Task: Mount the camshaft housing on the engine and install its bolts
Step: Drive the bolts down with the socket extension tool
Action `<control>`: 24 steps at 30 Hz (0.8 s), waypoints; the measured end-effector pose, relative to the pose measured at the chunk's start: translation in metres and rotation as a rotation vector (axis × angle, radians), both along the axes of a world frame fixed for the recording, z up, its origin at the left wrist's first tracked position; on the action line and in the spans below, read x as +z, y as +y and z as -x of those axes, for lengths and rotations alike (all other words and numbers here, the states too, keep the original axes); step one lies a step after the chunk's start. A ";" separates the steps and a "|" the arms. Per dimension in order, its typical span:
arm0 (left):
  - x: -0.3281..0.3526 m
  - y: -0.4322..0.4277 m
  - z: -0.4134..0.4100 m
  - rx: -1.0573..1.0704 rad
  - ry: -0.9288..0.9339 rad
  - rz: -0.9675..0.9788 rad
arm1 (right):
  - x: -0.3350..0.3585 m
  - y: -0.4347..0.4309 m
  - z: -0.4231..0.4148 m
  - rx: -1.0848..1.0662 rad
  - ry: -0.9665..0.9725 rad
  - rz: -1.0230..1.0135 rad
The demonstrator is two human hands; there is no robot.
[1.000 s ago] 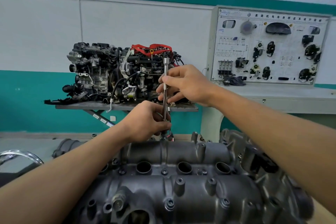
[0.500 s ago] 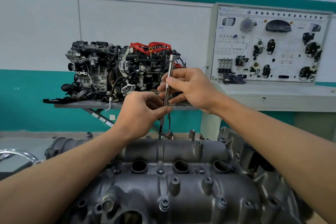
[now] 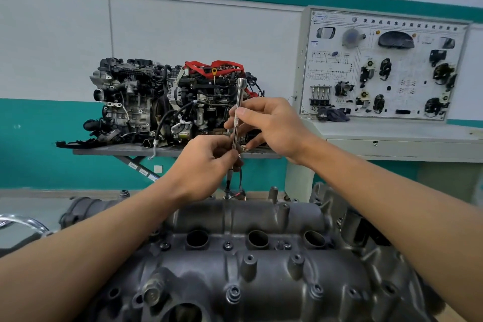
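Observation:
The dark grey camshaft housing [image 3: 261, 277] lies on the engine right in front of me, with several bolts [image 3: 233, 293] seated in its bosses. A long chrome extension bar [image 3: 238, 112] stands nearly upright over the housing's far edge, its tip down at a bolt [image 3: 228, 195] there. My right hand [image 3: 271, 125] pinches the bar's upper shaft between thumb and fingers. My left hand [image 3: 206, 165] grips the bar lower down, hiding its lower part.
A second complete engine [image 3: 167, 102] with red hoses sits on a grey lift table [image 3: 125, 150] behind. A white training panel [image 3: 381, 65] on a grey cabinet stands at the right. A chrome curved bar [image 3: 23, 222] shows at the left edge.
The bar has risen slightly and tilted a little to the right at its top. Both hands moved up with it and kept their hold.

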State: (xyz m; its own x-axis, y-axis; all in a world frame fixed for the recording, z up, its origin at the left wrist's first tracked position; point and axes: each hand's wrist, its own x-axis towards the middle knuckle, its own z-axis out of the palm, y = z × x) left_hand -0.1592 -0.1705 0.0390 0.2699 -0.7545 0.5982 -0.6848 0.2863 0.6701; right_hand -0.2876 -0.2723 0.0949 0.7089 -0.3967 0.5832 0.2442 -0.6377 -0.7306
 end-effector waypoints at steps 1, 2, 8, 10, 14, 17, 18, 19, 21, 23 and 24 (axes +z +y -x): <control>0.000 0.000 0.001 -0.013 0.011 -0.005 | 0.000 0.000 0.000 -0.005 -0.002 0.003; 0.000 0.001 0.001 -0.018 0.016 -0.006 | 0.000 0.000 0.000 -0.013 -0.007 0.016; -0.001 0.000 0.001 0.081 0.024 0.071 | -0.003 -0.004 -0.002 -0.064 -0.062 0.076; 0.000 -0.001 -0.001 0.118 0.046 0.112 | -0.004 -0.005 -0.002 -0.083 -0.076 0.079; 0.000 -0.002 -0.002 0.119 0.044 0.134 | -0.003 -0.005 0.000 -0.069 -0.072 0.060; 0.000 -0.002 -0.002 0.105 0.023 0.130 | -0.001 -0.003 0.001 -0.035 -0.061 0.058; -0.001 -0.002 -0.002 0.098 0.017 0.129 | 0.000 -0.002 0.002 -0.021 -0.055 0.059; -0.001 -0.002 -0.002 0.092 0.008 0.129 | 0.000 -0.001 0.002 -0.009 -0.048 0.060; -0.001 -0.001 -0.001 0.077 -0.007 0.132 | 0.000 0.000 0.001 -0.004 -0.038 0.073; -0.001 -0.001 -0.001 0.063 -0.009 0.128 | -0.001 0.000 0.000 -0.006 -0.040 0.097; -0.001 -0.001 0.000 0.054 -0.006 0.122 | -0.001 0.000 -0.001 0.001 -0.050 0.101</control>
